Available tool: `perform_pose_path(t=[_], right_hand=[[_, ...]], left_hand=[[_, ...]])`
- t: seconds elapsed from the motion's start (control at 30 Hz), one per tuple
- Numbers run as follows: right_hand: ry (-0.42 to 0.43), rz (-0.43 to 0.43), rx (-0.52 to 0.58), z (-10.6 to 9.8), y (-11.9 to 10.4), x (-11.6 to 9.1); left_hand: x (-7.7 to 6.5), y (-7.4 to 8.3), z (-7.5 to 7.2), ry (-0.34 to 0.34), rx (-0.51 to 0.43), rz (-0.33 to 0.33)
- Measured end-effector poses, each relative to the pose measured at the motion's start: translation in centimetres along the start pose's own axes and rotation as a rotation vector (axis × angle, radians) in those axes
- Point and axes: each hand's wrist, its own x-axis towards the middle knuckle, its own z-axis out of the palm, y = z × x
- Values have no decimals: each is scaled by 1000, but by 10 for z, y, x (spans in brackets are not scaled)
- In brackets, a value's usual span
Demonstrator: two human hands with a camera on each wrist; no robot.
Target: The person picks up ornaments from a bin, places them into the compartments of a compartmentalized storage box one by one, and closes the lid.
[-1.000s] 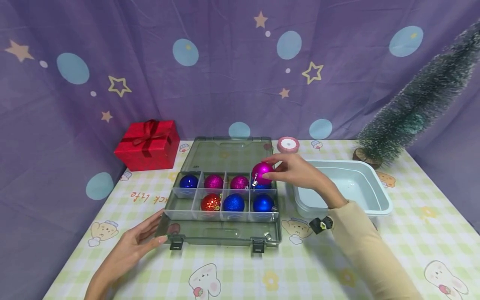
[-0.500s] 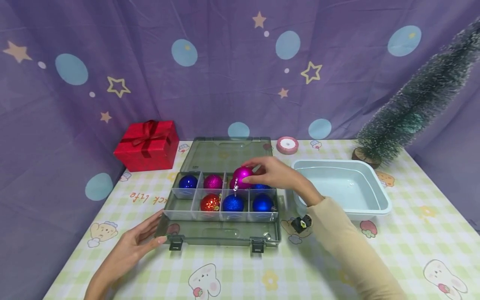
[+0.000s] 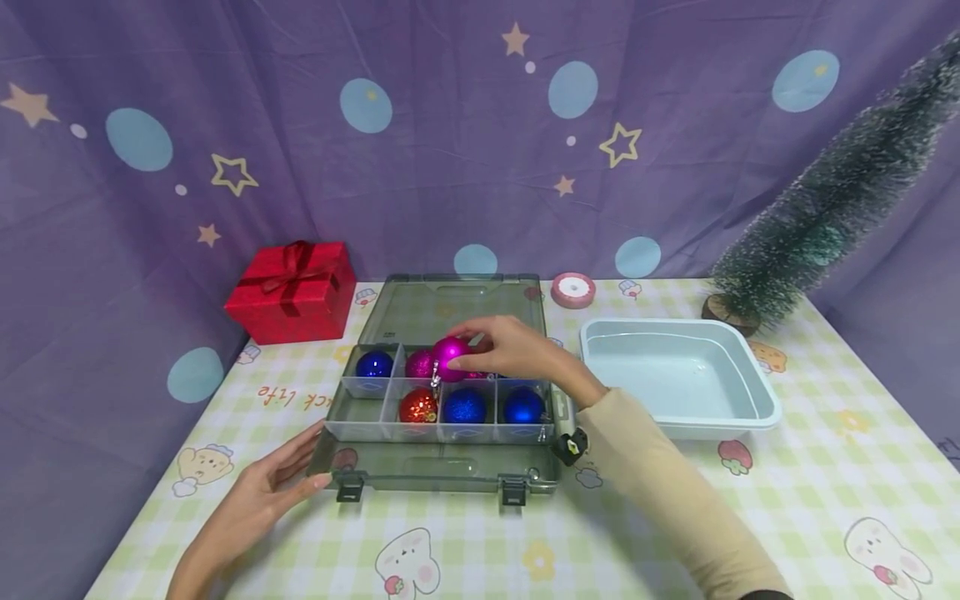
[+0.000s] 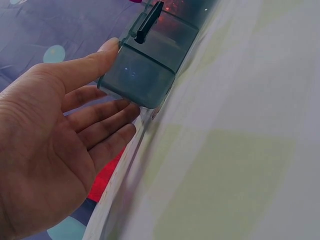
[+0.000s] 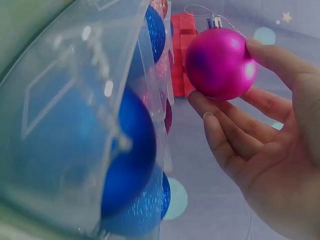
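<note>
A matte magenta Christmas ball [image 3: 451, 358] is pinched between the thumb and fingers of my right hand [image 3: 506, 346], raised above the back row of a grey clear divided storage box [image 3: 442, 463]. In the right wrist view, the magenta ball [image 5: 220, 62] shows its silver cap and a thread loop. Box compartments hold blue balls [image 3: 465, 407], glittery magenta balls [image 3: 419, 364] and a red ball [image 3: 417, 407]; my right hand partly covers the back right ones. My left hand [image 3: 258, 492] touches the box's front left corner, thumb at the front edge, fingers fairly straight along the side.
The box's lid [image 3: 457, 300] lies folded back. A pale blue basin [image 3: 678, 421] stands right of the box. Behind are a red gift box [image 3: 296, 292], a ribbon roll [image 3: 573, 290] and a small frosted tree [image 3: 817, 225] on a wooden base. A checkered cloth [image 3: 622, 517] covers the table.
My right hand has carried the magenta ball leftward across the box's back row, from the rightmost compartment to between the two middle ones. My left hand stays at the corner.
</note>
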Motion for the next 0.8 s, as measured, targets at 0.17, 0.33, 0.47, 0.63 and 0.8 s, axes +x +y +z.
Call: perform_pose_path(t=[0.17,0.33,0.47,0.63,0.8], right_hand=[[-7,2,16,7,-6,8],[-21,-2,29,15,-11,15],[-25,3,35,20,-15,20],[-35,-13,37,26,-21,28],[-62,-37,35,32,-25,35]], left_hand=[[0,0,0,-2,-14,-11],[0,0,0,-5,-27,-25],[1,-1,1,-3,-29,-31],[1,0,1,3,-31,-43],[0,0,1,2,-31,-37]])
